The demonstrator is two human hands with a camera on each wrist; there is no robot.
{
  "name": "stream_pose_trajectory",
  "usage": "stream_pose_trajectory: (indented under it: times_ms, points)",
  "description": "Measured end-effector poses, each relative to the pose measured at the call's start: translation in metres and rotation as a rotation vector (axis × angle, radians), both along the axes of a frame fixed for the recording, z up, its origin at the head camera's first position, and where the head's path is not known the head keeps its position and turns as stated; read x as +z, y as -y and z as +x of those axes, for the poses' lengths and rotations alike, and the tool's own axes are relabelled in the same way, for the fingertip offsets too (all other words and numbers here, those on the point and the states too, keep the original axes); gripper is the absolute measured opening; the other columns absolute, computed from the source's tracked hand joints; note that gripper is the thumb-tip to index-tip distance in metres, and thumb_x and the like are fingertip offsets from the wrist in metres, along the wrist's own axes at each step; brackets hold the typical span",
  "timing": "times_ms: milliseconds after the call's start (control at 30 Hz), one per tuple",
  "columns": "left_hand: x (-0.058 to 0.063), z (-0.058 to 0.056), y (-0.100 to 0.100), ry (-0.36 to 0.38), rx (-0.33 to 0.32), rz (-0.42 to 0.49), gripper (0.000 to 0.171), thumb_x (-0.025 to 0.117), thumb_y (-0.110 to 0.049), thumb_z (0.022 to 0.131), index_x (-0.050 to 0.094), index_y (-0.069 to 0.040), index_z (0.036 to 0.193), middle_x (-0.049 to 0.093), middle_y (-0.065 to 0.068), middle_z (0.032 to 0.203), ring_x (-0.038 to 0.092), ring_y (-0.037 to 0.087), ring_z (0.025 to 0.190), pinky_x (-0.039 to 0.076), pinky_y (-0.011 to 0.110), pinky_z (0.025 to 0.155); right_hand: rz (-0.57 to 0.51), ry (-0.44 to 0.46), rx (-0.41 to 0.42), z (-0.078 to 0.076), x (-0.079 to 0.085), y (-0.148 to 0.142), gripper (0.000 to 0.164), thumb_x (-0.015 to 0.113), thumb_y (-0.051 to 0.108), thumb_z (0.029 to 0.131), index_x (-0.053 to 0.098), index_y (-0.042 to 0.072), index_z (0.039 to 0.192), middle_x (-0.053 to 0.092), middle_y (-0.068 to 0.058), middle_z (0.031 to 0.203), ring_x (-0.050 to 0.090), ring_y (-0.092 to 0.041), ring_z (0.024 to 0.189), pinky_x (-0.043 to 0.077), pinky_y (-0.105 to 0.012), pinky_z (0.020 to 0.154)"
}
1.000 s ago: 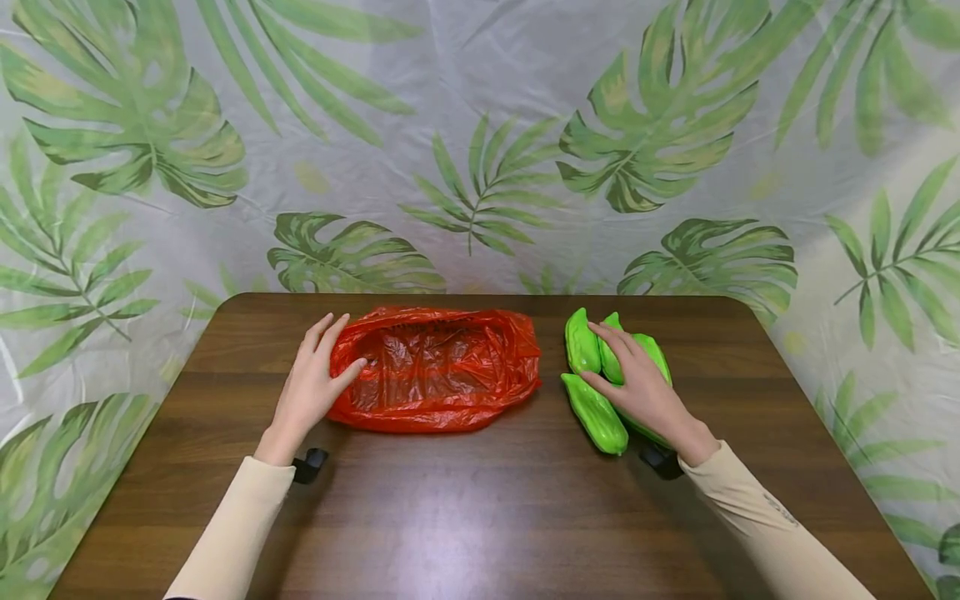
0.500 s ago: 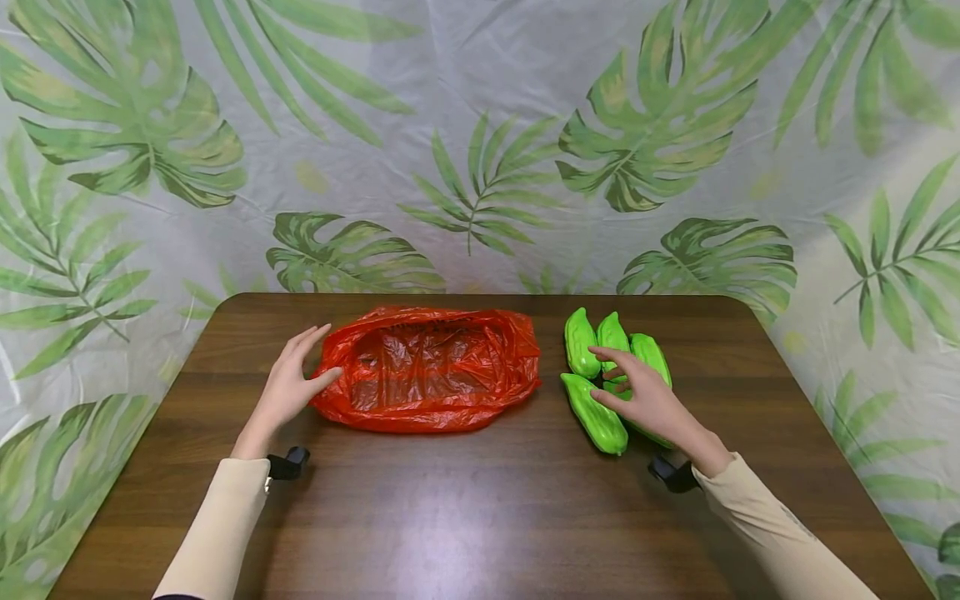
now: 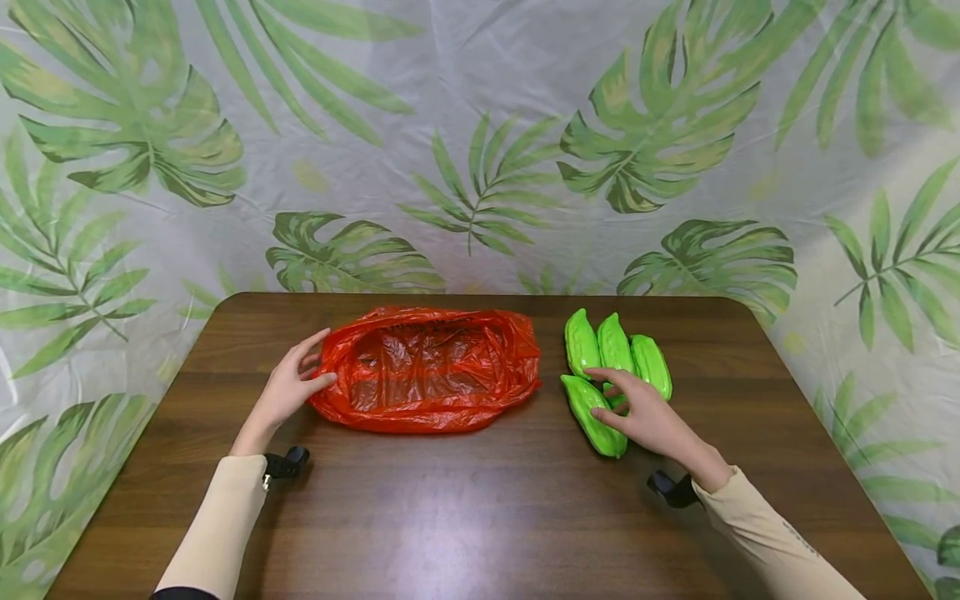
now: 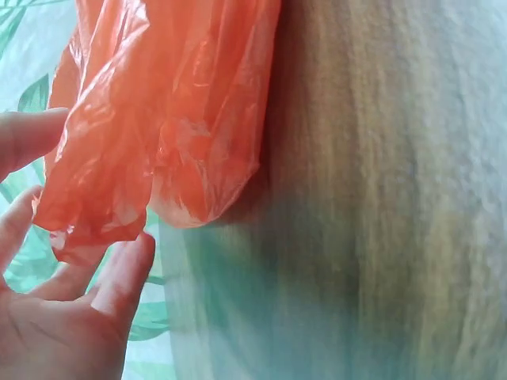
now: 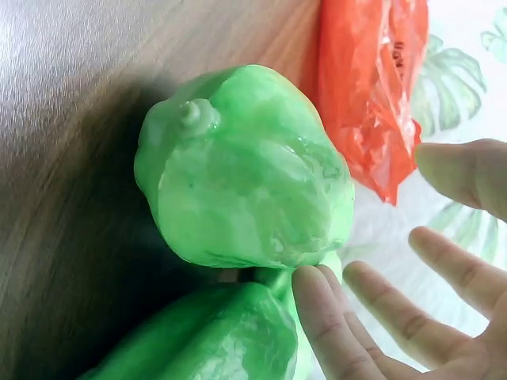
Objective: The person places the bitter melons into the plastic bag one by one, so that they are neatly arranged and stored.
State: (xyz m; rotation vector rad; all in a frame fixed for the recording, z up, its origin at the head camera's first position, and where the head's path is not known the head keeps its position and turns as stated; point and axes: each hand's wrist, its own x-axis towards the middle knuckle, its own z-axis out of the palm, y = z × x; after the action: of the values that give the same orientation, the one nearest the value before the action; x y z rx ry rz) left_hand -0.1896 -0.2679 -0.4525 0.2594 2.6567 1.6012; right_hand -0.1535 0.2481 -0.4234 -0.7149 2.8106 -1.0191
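A red plastic bag (image 3: 450,417) lies with its mouth spread on the table, left of several glossy green ridged vegetables with pointed tips. My left hand (image 3: 283,390) is at the bag's left end. In the left wrist view, loosely bent fingers (image 4: 127,273) and the thumb lie around the bag's edge. My right hand (image 3: 643,415) is over the nearest green vegetable (image 3: 592,425), thumb and fingers spread apart. In the right wrist view, this vegetable (image 5: 245,174) shows its stubby stem end, and one fingertip is right at its edge. The hand partly hides another vegetable behind it.
Three more green vegetables (image 3: 617,343) lie side by side toward the table's far right. The brown wooden table (image 3: 450,517) ends at a leaf-printed cloth (image 3: 480,167) hanging behind it. Black wrist cameras sit under both wrists.
My left hand has moved left from over the bag's edge, and more of that end shows. My right hand has drawn back from the far vegetables toward the nearest one, which has shifted slightly.
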Motion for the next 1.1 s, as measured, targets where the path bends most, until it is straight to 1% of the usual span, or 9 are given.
stream_pose_trajectory:
  times_ms: [100,167,267,333,600,767,833,933,1100]
  points:
    - [-0.001,-0.002,0.001,0.022,-0.012,0.050,0.070,0.063,0.001,0.089,0.027,-0.002,0.150,0.026,0.029,0.147,0.035,0.048,0.128,0.035,0.054,0.099,-0.004,-0.001,-0.001,0.002,0.000,0.002,0.054,0.070,0.005,0.085,0.049,0.000,0.135,0.053,-0.020,0.128,0.059,-0.034,0.098,0.053,-0.043,0.073]
    - [-0.001,-0.002,0.001,0.045,-0.025,0.093,0.071,0.062,0.002,0.090,0.026,-0.003,0.150,0.026,0.028,0.147,0.037,0.048,0.127,0.042,0.046,0.096,-0.007,-0.003,-0.002,0.003,-0.001,0.002,0.054,0.071,0.004,0.084,0.050,0.000,0.134,0.054,-0.020,0.127,0.059,-0.033,0.098,0.053,-0.040,0.072]
    - [-0.002,-0.002,0.001,0.080,-0.040,0.158,0.072,0.061,0.002,0.091,0.024,-0.006,0.152,0.024,0.028,0.148,0.041,0.048,0.124,0.050,0.031,0.084,-0.013,-0.001,-0.004,0.006,-0.001,0.003,0.054,0.072,0.002,0.083,0.052,0.000,0.133,0.054,-0.020,0.126,0.058,-0.033,0.098,0.053,-0.038,0.070]
    - [-0.003,-0.001,0.001,0.095,-0.044,0.192,0.072,0.060,0.002,0.091,0.022,-0.006,0.152,0.024,0.029,0.147,0.043,0.049,0.121,0.051,0.025,0.077,-0.015,0.007,0.002,0.007,-0.002,0.004,0.054,0.072,0.002,0.082,0.052,0.000,0.132,0.054,-0.020,0.126,0.058,-0.033,0.098,0.053,-0.036,0.070]
    - [-0.009,-0.002,0.006,0.123,-0.073,0.234,0.073,0.059,0.005,0.091,0.019,-0.005,0.152,0.031,0.032,0.138,0.045,0.053,0.116,0.052,0.024,0.075,-0.026,0.082,0.030,0.010,-0.006,0.009,0.054,0.074,0.008,0.083,0.054,0.002,0.132,0.053,-0.018,0.127,0.057,-0.029,0.097,0.052,-0.027,0.068]
    - [-0.012,-0.002,0.008,0.138,-0.089,0.254,0.074,0.058,0.004,0.092,0.017,-0.006,0.153,0.029,0.033,0.142,0.043,0.054,0.117,0.050,0.022,0.077,-0.025,0.076,0.094,0.009,-0.010,0.011,0.054,0.072,0.018,0.086,0.052,0.002,0.133,0.055,-0.017,0.127,0.061,-0.029,0.094,0.053,-0.036,0.073]
    - [-0.013,-0.002,0.008,0.140,-0.094,0.257,0.075,0.058,0.004,0.092,0.016,-0.007,0.153,0.028,0.033,0.142,0.043,0.053,0.118,0.050,0.022,0.078,-0.013,0.069,0.100,0.009,-0.011,0.012,0.054,0.072,0.020,0.087,0.052,0.003,0.134,0.055,-0.016,0.128,0.063,-0.028,0.094,0.052,-0.039,0.076]
    - [-0.015,-0.002,0.009,0.139,-0.104,0.261,0.075,0.058,0.003,0.092,0.015,-0.008,0.153,0.030,0.034,0.141,0.046,0.048,0.116,0.050,0.021,0.079,-0.008,0.064,0.106,0.008,-0.012,0.012,0.054,0.071,0.019,0.087,0.052,0.004,0.135,0.055,-0.016,0.129,0.064,-0.026,0.092,0.051,-0.040,0.078]
    - [-0.017,-0.004,0.010,0.158,-0.133,0.297,0.075,0.056,0.002,0.093,0.013,-0.009,0.154,0.032,0.035,0.138,0.054,0.027,0.107,0.050,0.023,0.080,-0.029,0.077,0.053,0.006,-0.009,0.012,0.053,0.071,0.020,0.087,0.052,0.007,0.135,0.055,-0.015,0.130,0.064,-0.025,0.091,0.051,-0.039,0.076]
